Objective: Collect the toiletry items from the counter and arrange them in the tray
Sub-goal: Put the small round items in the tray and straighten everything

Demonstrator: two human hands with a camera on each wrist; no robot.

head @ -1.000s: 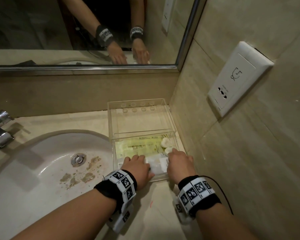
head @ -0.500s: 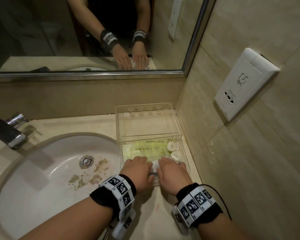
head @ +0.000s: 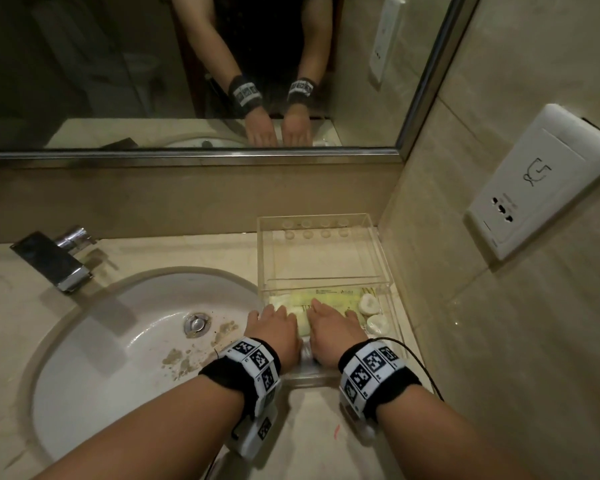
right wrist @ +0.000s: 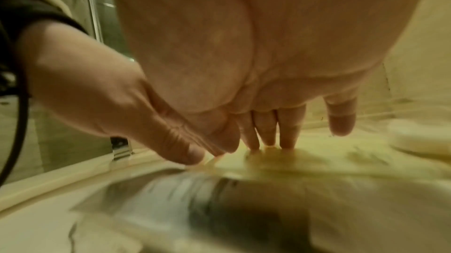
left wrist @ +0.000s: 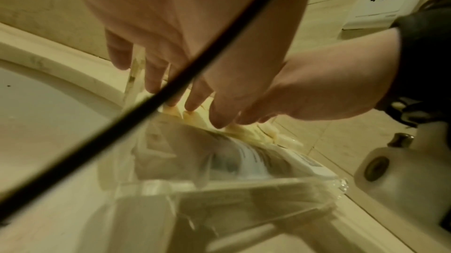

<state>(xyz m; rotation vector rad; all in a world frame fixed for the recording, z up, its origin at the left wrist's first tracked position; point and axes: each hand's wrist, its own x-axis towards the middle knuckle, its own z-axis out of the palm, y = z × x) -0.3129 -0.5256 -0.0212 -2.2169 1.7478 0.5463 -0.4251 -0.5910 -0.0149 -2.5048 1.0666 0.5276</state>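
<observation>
Both hands have been advanced farther into the clear tray (head: 378,258); left hand (head: 274,329) and right hand (head: 333,329) are laid flat with straight fingers, pressing the yellow sachets (head: 333,297) level, apparently.

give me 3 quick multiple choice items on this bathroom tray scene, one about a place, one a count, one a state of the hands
1. Where does the clear tray stand?
A. inside the sink
B. on the counter between the sink and the side wall
C. on a shelf above the mirror

2. How many small round white items lie at the tray's right side?
A. two
B. four
C. none

3. What are the left hand and right hand doing?
A. each grips a bottle
B. both hang clear of the tray
C. both lie side by side with straight fingers on the yellow-green packet

Answers: 1 B, the tray sits on the counter right of the sink, by the tiled wall. 2 A, the head view shows two white rounds. 3 C, both wrist views show straight fingers touching the packet.
</observation>
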